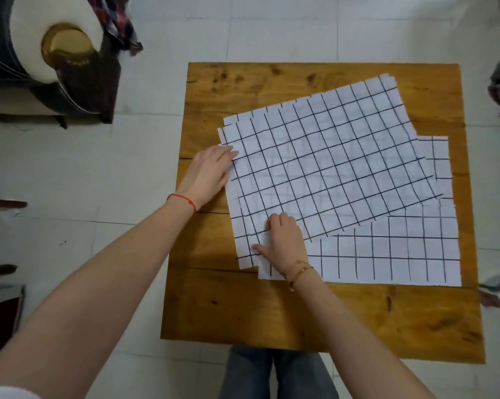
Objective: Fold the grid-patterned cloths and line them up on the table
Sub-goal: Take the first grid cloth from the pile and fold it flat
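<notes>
Several white cloths with a black grid lie spread and overlapping on the wooden table (pixel 243 306). The top cloth (pixel 323 159) is turned at an angle; a lower cloth (pixel 392 260) shows at the near right. My left hand (pixel 207 172) touches the top cloth's left edge, fingers stretched out over it. My right hand (pixel 283 240) rests on the cloths' near left corner; its fingers are bent with the tips on the fabric, and whether it pinches a layer I cannot tell.
An armchair (pixel 41 67) with a white cushion and a brass-coloured round piece stands on the tiled floor at the far left, a plaid fabric (pixel 119 21) draped on it. Dark objects sit at the right edge. My knees (pixel 274 372) are under the table's near edge.
</notes>
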`<state>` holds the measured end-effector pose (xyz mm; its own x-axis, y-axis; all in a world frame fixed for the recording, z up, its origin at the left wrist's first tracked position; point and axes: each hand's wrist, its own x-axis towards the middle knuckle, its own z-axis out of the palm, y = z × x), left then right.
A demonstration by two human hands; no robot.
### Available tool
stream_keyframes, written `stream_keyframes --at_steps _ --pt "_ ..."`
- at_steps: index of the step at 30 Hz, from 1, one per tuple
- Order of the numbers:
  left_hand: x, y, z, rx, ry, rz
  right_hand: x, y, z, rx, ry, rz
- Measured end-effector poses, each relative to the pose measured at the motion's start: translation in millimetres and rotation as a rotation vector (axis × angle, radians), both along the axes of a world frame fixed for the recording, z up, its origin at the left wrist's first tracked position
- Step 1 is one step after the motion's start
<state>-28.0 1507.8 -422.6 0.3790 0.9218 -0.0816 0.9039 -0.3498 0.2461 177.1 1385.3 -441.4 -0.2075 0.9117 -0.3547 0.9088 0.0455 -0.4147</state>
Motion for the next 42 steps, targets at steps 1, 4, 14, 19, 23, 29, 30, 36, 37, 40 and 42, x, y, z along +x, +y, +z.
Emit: stream_keyframes --at_steps 1,4,14,19,23,29,30,36,37,40,42 --pt "-1 5 -6 -0.023 0.015 -0.023 -2 -1 -5 0.003 -0.027 0.01" --pt "-3 19 -18 -0.046 0.065 -0.076 -5 -3 -16 0.017 -0.108 0.035" --pt "-7 30 -36 -0.091 0.092 -0.042 5 -3 -32 0.058 0.022 0.023" --pt "-6 26 -40 -0.085 0.081 -0.028 15 3 -30 -0.008 0.152 -0.015" --pt "-5 26 -40 -0.048 0.071 -0.018 21 7 -26 -0.016 0.181 -0.063" --pt "-4 25 -40 -0.001 0.074 -0.001 25 19 -17 0.048 0.259 -0.237" --pt "-4 24 -39 0.0 0.075 -0.002 26 21 -14 0.063 0.278 -0.273" --pt "-10 15 -33 -0.023 0.095 -0.016 36 44 20 0.211 0.361 -0.379" --pt "-11 13 -31 -0.043 0.093 -0.018 38 49 27 0.235 0.376 -0.394" --pt "-12 7 -26 -0.078 0.074 -0.012 44 62 49 0.29 0.429 -0.424" --pt "-9 3 -19 -0.049 0.0 0.043 48 70 62 0.315 0.428 -0.406"
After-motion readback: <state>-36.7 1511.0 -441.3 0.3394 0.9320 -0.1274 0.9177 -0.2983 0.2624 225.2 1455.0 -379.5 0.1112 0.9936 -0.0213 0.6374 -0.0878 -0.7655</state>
